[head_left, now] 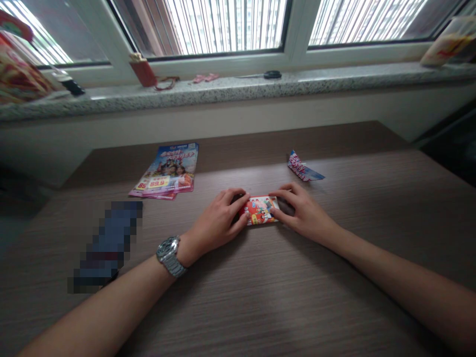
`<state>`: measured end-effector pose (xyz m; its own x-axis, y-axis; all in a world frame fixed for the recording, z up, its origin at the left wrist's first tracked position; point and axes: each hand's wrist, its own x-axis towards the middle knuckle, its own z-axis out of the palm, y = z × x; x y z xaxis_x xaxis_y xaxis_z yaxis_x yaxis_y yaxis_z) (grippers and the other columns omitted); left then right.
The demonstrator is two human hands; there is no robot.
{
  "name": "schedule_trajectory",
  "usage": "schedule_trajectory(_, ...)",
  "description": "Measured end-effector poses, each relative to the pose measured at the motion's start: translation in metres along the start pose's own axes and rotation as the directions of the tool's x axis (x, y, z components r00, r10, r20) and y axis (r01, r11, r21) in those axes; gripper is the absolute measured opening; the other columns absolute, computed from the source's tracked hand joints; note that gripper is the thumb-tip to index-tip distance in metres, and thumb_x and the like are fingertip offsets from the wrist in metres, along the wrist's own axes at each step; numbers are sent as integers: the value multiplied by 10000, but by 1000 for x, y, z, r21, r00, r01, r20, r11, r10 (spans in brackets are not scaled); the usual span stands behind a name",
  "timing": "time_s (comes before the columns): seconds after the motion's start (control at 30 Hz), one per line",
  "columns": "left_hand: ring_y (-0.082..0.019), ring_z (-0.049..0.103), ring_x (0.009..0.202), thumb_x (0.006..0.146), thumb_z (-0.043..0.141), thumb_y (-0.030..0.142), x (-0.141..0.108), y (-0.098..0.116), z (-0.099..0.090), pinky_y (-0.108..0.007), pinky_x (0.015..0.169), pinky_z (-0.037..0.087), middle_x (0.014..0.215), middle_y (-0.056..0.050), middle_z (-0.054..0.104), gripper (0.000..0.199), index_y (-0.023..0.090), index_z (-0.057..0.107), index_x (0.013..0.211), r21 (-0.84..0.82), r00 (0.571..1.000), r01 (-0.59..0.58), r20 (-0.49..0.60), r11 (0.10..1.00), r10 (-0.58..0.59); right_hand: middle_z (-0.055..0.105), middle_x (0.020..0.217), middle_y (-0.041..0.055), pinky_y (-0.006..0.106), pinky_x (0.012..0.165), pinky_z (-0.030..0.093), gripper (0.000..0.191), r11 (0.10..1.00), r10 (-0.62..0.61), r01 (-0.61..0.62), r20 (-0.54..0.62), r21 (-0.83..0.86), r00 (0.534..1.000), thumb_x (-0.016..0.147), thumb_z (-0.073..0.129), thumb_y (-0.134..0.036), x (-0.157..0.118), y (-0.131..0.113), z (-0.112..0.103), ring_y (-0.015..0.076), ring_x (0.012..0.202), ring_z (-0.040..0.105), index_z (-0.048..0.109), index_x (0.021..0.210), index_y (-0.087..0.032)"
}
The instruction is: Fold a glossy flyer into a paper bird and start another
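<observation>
A small folded paper flyer [261, 210], printed in red, white and bright colours, lies on the brown table between my two hands. Its left edge is gripped by my left hand [222, 216], thumb at the near corner and fingers at the far one. On the other side my right hand [303, 210] has its thumb and fingers on the right edge. The flyer looks roughly rectangular and flat. A silver watch [171, 255] is on my left wrist. Beyond my right hand sits a folded paper piece [303, 169] with blue and pink print, shaped like a boat.
A stack of printed flyers [169, 168] lies at the back left of the table [238, 297]. Nearer me is a blurred dark object [107, 245]. On the granite windowsill [215, 90] are a red case [143, 72], a black-handled tool [272, 75] and bags at both ends.
</observation>
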<state>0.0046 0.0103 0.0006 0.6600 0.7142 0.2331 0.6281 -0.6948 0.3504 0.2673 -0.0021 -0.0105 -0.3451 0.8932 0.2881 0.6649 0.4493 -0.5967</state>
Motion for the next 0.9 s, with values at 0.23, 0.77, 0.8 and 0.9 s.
schedule_trajectory(0.23, -289, 493, 1306, 1021, 526, 345, 0, 0, 0, -481, 1140, 445, 1411, -147, 520, 441, 177, 534, 1429, -9, 1000, 23, -2, 1000, -23, 524, 1170, 110, 431, 912, 542, 321, 997, 79, -79, 26, 7, 997, 903, 685, -334, 1, 0, -1, 256, 1024, 607, 642, 1195, -207)
schedule_trajectory(0.77, -277, 519, 1296, 1020, 532, 346, 0, -1, -1, -482, 1143, 442, 1381, -130, 545, 376, 205, 574, 1366, -67, 999, 31, -20, 997, -32, 595, 1054, 77, 382, 813, 488, 234, 997, 69, -70, 30, 12, 997, 902, 696, -330, 2, 3, -1, 237, 933, 586, 601, 1077, -207)
schedule_trajectory(0.8, -277, 519, 1297, 1020, 531, 344, 0, -1, 0, -482, 1144, 441, 1380, -128, 546, 377, 205, 573, 1368, -68, 999, 30, -22, 997, -32, 612, 1039, 73, 385, 815, 482, 235, 998, 64, -65, 30, 14, 997, 902, 699, -326, 2, 3, -1, 242, 938, 589, 598, 1078, -207)
schedule_trajectory(0.9, -278, 518, 1296, 1021, 529, 343, 1, -1, 0, -485, 1141, 442, 1382, -127, 543, 381, 208, 567, 1376, -67, 999, 26, -25, 997, -28, 643, 1041, 71, 388, 832, 475, 276, 997, 50, -51, 22, 49, 999, 898, 709, -303, 1, 3, 0, 249, 959, 597, 587, 1125, -205)
